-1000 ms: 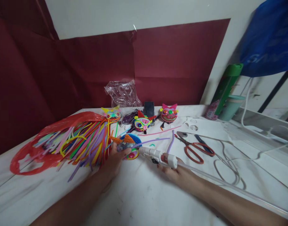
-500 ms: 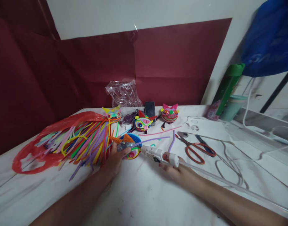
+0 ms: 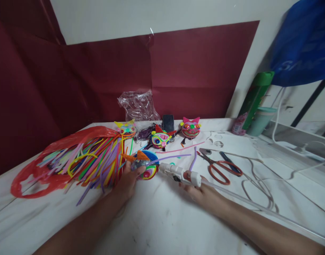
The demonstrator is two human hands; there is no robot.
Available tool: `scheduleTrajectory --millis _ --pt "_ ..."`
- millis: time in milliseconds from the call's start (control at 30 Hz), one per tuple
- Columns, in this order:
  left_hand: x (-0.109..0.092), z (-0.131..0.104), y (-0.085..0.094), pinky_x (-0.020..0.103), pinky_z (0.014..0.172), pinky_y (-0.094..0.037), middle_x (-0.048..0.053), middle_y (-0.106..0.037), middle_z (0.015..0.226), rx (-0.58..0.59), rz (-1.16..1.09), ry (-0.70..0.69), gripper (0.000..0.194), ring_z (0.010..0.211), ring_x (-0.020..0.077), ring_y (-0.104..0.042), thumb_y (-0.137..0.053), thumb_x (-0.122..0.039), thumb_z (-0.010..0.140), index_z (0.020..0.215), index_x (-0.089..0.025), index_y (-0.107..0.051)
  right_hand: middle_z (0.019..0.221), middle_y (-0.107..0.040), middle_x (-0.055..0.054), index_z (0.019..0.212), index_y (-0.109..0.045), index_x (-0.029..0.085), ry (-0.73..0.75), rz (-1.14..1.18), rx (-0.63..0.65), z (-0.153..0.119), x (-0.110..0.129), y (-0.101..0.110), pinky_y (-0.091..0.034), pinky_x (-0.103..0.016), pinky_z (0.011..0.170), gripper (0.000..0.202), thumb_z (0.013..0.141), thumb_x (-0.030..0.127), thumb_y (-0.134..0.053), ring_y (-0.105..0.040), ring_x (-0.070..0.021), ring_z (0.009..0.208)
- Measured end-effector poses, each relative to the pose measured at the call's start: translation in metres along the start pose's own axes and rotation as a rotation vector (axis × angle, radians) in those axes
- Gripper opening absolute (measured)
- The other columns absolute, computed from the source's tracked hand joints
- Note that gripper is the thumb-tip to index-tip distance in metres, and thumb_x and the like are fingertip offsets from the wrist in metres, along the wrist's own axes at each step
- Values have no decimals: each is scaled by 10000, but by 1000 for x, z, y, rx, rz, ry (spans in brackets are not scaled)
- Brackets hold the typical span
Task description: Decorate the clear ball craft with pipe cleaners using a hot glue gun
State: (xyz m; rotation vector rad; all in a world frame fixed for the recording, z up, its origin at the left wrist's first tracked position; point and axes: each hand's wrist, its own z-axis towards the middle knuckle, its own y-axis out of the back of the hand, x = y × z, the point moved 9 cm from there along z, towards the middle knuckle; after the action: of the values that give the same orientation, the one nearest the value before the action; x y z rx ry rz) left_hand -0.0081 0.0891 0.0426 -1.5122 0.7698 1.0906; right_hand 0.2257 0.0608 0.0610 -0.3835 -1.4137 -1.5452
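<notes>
My left hand point(image 3: 130, 179) is closed around a colourful animal-head ornament point(image 3: 149, 172) with orange ears and a blue top. A purple pipe cleaner point(image 3: 169, 157) sticks out from the ornament to the right. In my right hand point(image 3: 195, 187) is a white hot glue gun point(image 3: 178, 172), its nozzle at the ornament's right side; whether they touch I cannot tell. A long clear glue stick point(image 3: 244, 194) trails from the gun's back. Behind the ornament stands a similar head with red ears point(image 3: 161, 139).
Many pipe cleaners point(image 3: 98, 163) lie on a red plastic bag point(image 3: 21, 180) at the left. Orange-handled scissors point(image 3: 218, 170), a blue-handled tool point(image 3: 230, 162) and a cable point(image 3: 260, 187) lie at the right. Further back are a pink-eared head point(image 3: 191, 128), a yellow-eared head point(image 3: 127, 129) and a phone point(image 3: 168, 123).
The whole view has shifted slightly. Both hands keep their holds, and the ornament and glue gun stay almost in the same places relative to each other.
</notes>
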Motion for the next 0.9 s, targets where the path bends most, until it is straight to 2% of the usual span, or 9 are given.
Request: scheduleTrajectory --millis 300,567,700,900 --pt "7 2 -4 287 832 -501 24 -707 995 91 24 6 639 901 187 -660 -797 -187 516 1110 -228 -566 798 -654 -31 854 -597 192 16 52 -11 0 1 -1 -475 -289 651 165 808 272 -461 -599 -203 751" --pt "2 2 -3 287 775 -512 29 -714 974 37 31 23 656 887 207 -662 -791 -223 520 1135 -234 -562 760 -636 -29 830 -590 190 24 38 3 1 -3 -2 -460 -286 619 162 807 276 -456 -583 -197 713" --pt "3 2 -4 277 831 -495 16 -706 1017 68 36 17 706 939 202 -650 -794 -200 520 1177 -253 -540 795 -656 -39 854 -602 191 39 55 0 0 0 -2 -469 -292 644 179 821 291 -457 -598 -207 749" --pt "3 0 -5 248 772 -483 22 -693 993 105 55 4 698 869 172 -641 -786 -188 567 1210 -229 -518 801 -665 -47 865 -613 192 39 67 -10 0 3 0 -485 -291 644 200 821 306 -454 -605 -215 763"
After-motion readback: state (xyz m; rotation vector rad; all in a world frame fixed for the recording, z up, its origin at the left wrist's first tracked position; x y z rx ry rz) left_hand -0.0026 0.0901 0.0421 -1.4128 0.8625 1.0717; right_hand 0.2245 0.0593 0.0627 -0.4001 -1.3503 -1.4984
